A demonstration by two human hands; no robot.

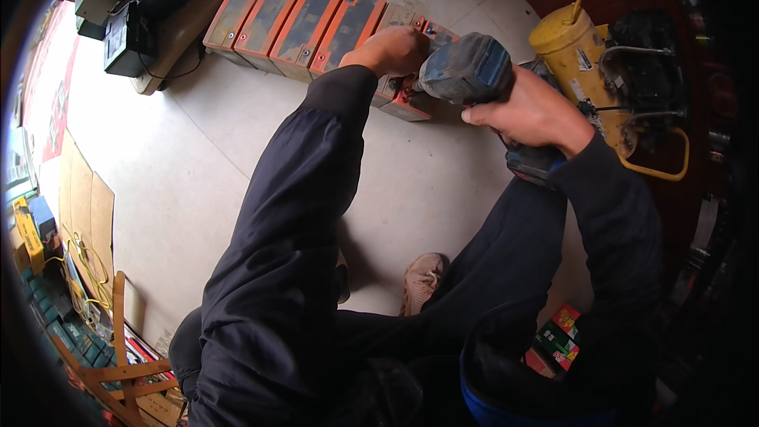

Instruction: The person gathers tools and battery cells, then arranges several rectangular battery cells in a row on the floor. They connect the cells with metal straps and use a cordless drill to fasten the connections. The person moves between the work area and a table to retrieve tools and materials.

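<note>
My right hand (536,110) grips a blue-and-black cordless impact driver (465,68). The driver's nose points left, at a red terminal area on the near end of the last orange-cased battery (409,110) in a row. Bent over the tops of the batteries at the right part of that row is my left hand (394,50), close beside the driver's nose. Its fingertips are hidden, so I cannot tell what they hold. Several more orange-edged rectangular batteries (299,24) stand side by side to the left, their dusty tops carrying bolt terminals at the corners.
To the right stands a yellow metal tank (563,41) with a bent tube handle (682,157). A black battery (127,38) and a wooden board (172,53) are at upper left. Cardboard (86,190), a yellow cable (89,284) and a wooden chair (118,332) lie left. Small colourful boxes (557,338) sit lower right.
</note>
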